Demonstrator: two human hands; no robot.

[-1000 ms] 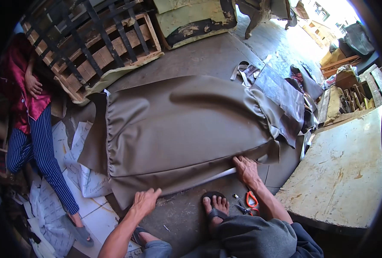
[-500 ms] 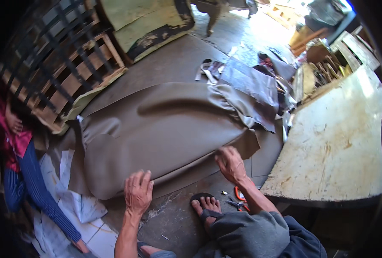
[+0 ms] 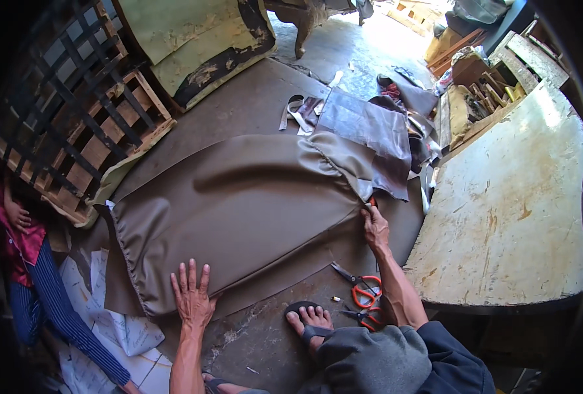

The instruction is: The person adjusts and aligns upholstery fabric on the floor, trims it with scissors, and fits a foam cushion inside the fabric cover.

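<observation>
A large brown leatherette cover [image 3: 259, 203] is spread on the ground before me, gathered along a stitched seam at its left and right ends. My left hand [image 3: 193, 293] lies flat on its near edge, fingers spread. At the cover's right corner, where the gathered seam ends, my right hand [image 3: 375, 226] is closed on the edge of the material. A small reddish thing shows beside those fingers, too little of it to name. Orange-handled scissors [image 3: 365, 292] lie on the ground near my right forearm, beside a smaller orange-and-black cutting tool [image 3: 365, 318].
Leatherette scraps [image 3: 370, 125] lie beyond the cover. A worn pale board [image 3: 501, 217] stands at the right. Frames with black webbing [image 3: 88, 125] and a worn upholstered panel [image 3: 206, 46] are at the far left. Another person's striped leg [image 3: 68, 308] stretches along the left.
My left hand has come down flat onto the cover. My right hand has moved right and away from me to the gathered corner, and the loose flap there now lies flatter.
</observation>
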